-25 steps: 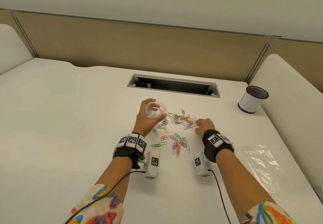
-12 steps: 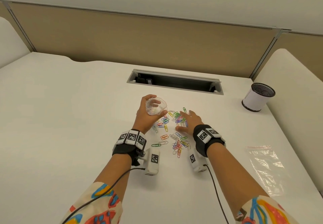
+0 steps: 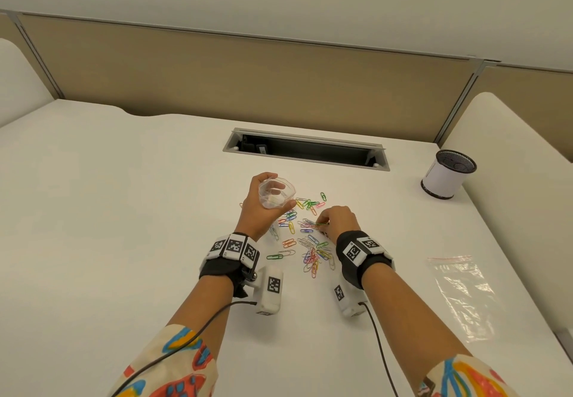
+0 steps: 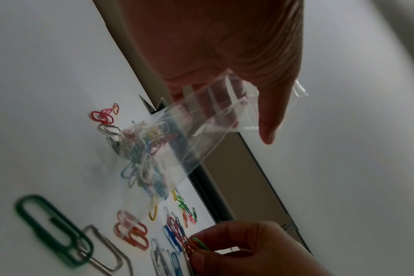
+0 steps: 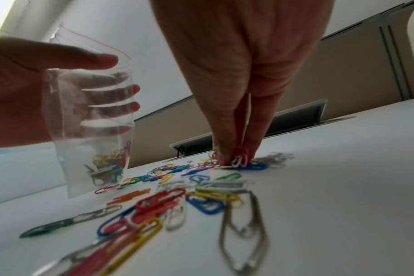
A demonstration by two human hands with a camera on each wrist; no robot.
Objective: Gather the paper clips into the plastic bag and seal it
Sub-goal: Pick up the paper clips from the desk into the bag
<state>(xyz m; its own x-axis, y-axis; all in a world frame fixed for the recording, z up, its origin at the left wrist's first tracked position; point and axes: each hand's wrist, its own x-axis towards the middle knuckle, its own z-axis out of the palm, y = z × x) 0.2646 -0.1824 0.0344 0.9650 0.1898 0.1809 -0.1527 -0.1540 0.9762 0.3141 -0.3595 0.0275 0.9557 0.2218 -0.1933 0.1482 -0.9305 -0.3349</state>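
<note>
My left hand (image 3: 263, 207) holds a small clear plastic bag (image 3: 275, 195) upright with its mouth open; several coloured paper clips (image 5: 109, 164) lie at its bottom. The bag (image 4: 189, 134) hangs from my curled fingers just above the table. Loose coloured paper clips (image 3: 307, 241) are scattered on the white table between my hands. My right hand (image 3: 336, 221) reaches down into the scatter, and its fingertips (image 5: 227, 156) pinch a few paper clips (image 5: 239, 159) against the table. In the left wrist view the right hand (image 4: 239, 248) holds green and red clips at its fingertips.
A second clear zip bag (image 3: 462, 294) lies flat on the table at the right. A white mesh-topped pen cup (image 3: 446, 175) stands at the back right. A cable slot (image 3: 305, 151) is cut into the table behind the clips. A beige partition lines the far edge.
My right hand moved left from the far side of the scatter to its middle and closed its fingertips on some clips. My left hand kept the bag where it was.
</note>
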